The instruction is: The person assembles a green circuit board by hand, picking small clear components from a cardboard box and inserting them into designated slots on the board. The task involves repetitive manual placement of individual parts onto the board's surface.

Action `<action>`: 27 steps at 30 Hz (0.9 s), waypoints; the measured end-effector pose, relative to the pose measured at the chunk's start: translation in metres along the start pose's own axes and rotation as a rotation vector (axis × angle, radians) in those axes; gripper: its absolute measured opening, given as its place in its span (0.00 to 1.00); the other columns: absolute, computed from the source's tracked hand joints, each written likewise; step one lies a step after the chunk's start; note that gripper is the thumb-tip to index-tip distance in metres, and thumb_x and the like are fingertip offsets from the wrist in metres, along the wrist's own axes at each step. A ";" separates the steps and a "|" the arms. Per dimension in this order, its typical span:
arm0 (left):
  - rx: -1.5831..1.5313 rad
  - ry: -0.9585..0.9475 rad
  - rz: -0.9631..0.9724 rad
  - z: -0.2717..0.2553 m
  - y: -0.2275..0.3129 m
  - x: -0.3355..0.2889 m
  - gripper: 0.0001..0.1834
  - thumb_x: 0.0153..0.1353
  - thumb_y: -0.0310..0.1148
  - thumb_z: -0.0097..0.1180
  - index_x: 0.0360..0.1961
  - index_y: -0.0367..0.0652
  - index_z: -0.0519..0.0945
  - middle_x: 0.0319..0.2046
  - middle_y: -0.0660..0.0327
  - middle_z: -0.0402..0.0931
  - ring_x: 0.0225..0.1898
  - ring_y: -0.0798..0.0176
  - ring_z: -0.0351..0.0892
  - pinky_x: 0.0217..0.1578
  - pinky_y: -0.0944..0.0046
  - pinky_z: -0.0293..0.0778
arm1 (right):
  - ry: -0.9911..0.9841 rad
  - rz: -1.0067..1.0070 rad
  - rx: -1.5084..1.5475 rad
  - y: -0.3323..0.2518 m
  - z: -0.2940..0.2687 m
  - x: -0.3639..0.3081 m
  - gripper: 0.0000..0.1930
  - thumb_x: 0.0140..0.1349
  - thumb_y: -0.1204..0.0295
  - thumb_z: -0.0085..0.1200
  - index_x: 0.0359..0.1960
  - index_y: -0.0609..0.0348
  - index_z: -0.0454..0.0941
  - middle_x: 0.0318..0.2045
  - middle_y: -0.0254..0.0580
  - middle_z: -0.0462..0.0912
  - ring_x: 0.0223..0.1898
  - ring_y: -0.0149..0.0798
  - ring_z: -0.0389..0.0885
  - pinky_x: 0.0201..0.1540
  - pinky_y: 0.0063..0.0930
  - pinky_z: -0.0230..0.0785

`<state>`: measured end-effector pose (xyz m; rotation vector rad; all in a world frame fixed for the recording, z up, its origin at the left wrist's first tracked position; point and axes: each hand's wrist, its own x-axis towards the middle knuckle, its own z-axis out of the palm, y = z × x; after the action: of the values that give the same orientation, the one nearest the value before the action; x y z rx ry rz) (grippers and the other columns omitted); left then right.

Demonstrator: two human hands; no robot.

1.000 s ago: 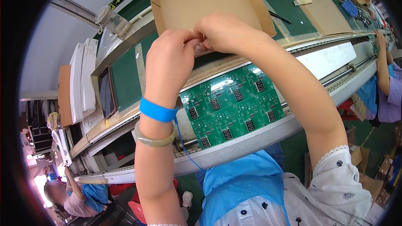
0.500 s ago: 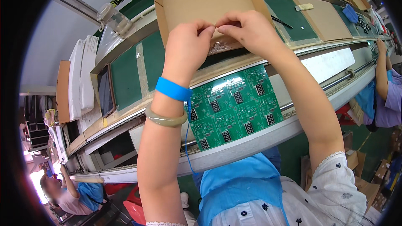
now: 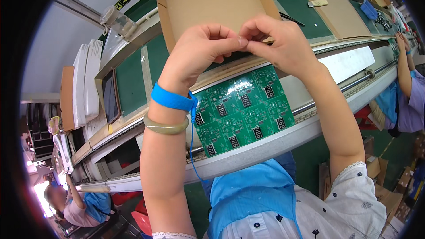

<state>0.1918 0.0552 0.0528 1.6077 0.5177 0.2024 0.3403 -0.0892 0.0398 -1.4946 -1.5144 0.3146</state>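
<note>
My left hand (image 3: pixel 206 48) and my right hand (image 3: pixel 279 42) meet fingertip to fingertip over the near edge of a shallow cardboard box (image 3: pixel 212 6). Both are closed in a pinch, and whatever sits between the fingertips is too small or hidden to name. Below them a green circuit board panel (image 3: pixel 243 110) with several black digit displays lies across the conveyor rails. A blue wrist strap (image 3: pixel 170 96) with a cord and a stone-like bangle (image 3: pixel 166 126) circle my left arm.
The conveyor's pale front rail (image 3: pixel 265 146) runs between my body and the board. At the left stand a clear plastic jug (image 3: pixel 118 21) and white foam slabs (image 3: pixel 90 79). A brush (image 3: pixel 318 3) and a blue bin (image 3: pixel 368 11) lie at the right. Other people sit at both ends.
Both hands have moved slightly right and lower, with fingertips still together. The board panel and the box appear shifted a little left in the picture.
</note>
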 end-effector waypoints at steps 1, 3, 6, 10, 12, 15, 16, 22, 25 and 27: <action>-0.001 -0.016 -0.017 0.000 0.001 -0.001 0.09 0.59 0.34 0.69 0.36 0.41 0.85 0.29 0.68 0.80 0.28 0.77 0.72 0.30 0.76 0.67 | -0.009 -0.004 0.016 0.001 -0.001 -0.002 0.07 0.59 0.78 0.62 0.39 0.62 0.80 0.32 0.42 0.86 0.35 0.35 0.86 0.41 0.27 0.78; -0.010 -0.009 -0.006 0.002 0.003 -0.004 0.08 0.59 0.32 0.68 0.36 0.40 0.84 0.29 0.67 0.81 0.28 0.76 0.73 0.30 0.76 0.68 | -0.028 -0.010 0.047 0.002 -0.002 -0.007 0.08 0.58 0.79 0.64 0.39 0.62 0.81 0.32 0.36 0.85 0.35 0.30 0.84 0.41 0.23 0.77; -0.040 0.048 0.072 0.010 0.002 -0.011 0.08 0.58 0.30 0.67 0.35 0.38 0.83 0.28 0.66 0.81 0.27 0.75 0.75 0.29 0.75 0.69 | -0.007 0.131 0.133 -0.003 -0.006 -0.018 0.09 0.58 0.80 0.64 0.40 0.63 0.81 0.33 0.35 0.83 0.37 0.30 0.84 0.41 0.21 0.76; -0.087 0.071 0.110 0.021 -0.002 -0.023 0.07 0.57 0.28 0.65 0.35 0.37 0.83 0.27 0.64 0.82 0.26 0.75 0.76 0.28 0.75 0.71 | 0.018 0.223 0.273 0.002 -0.007 -0.039 0.08 0.62 0.79 0.58 0.43 0.62 0.82 0.37 0.42 0.82 0.39 0.36 0.83 0.45 0.26 0.76; -0.128 0.054 0.104 0.027 -0.006 -0.029 0.06 0.59 0.27 0.64 0.36 0.37 0.83 0.28 0.64 0.83 0.26 0.76 0.76 0.27 0.76 0.70 | 0.025 0.189 0.164 0.005 -0.009 -0.048 0.08 0.65 0.78 0.55 0.44 0.60 0.82 0.38 0.42 0.80 0.41 0.38 0.82 0.46 0.28 0.75; -0.161 0.040 0.068 0.038 -0.015 -0.036 0.06 0.60 0.27 0.63 0.37 0.37 0.83 0.29 0.64 0.84 0.26 0.77 0.75 0.27 0.76 0.70 | 0.009 0.145 -0.147 0.008 -0.006 -0.060 0.09 0.68 0.76 0.51 0.45 0.58 0.82 0.38 0.44 0.79 0.44 0.44 0.80 0.48 0.32 0.73; -0.151 0.023 0.054 0.041 -0.018 -0.038 0.06 0.62 0.28 0.62 0.39 0.37 0.84 0.30 0.64 0.84 0.26 0.77 0.75 0.28 0.76 0.70 | 0.002 0.189 -0.146 0.010 -0.005 -0.064 0.08 0.69 0.74 0.51 0.45 0.57 0.82 0.39 0.46 0.78 0.46 0.48 0.78 0.49 0.35 0.71; -0.250 -0.004 -0.012 0.048 -0.032 -0.046 0.08 0.65 0.27 0.59 0.43 0.36 0.83 0.34 0.64 0.83 0.30 0.77 0.75 0.33 0.75 0.73 | -0.023 0.270 -0.200 0.006 -0.004 -0.071 0.08 0.70 0.72 0.50 0.45 0.58 0.81 0.40 0.47 0.79 0.46 0.49 0.79 0.50 0.37 0.72; -0.291 -0.009 -0.024 0.048 -0.035 -0.048 0.08 0.67 0.27 0.57 0.44 0.36 0.83 0.35 0.64 0.82 0.31 0.76 0.75 0.34 0.74 0.74 | -0.029 0.245 -0.179 0.012 -0.004 -0.073 0.08 0.71 0.71 0.50 0.45 0.59 0.81 0.40 0.48 0.80 0.46 0.49 0.79 0.50 0.37 0.72; -0.289 -0.006 -0.029 0.048 -0.036 -0.049 0.09 0.68 0.28 0.57 0.46 0.36 0.83 0.35 0.64 0.82 0.32 0.76 0.75 0.34 0.74 0.75 | -0.002 0.332 -0.049 0.013 -0.003 -0.073 0.09 0.71 0.70 0.50 0.44 0.60 0.80 0.39 0.45 0.81 0.44 0.44 0.80 0.48 0.34 0.72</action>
<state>0.1617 -0.0083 0.0203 1.3184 0.4834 0.2398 0.3365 -0.1517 0.0003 -1.7869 -1.2796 0.4761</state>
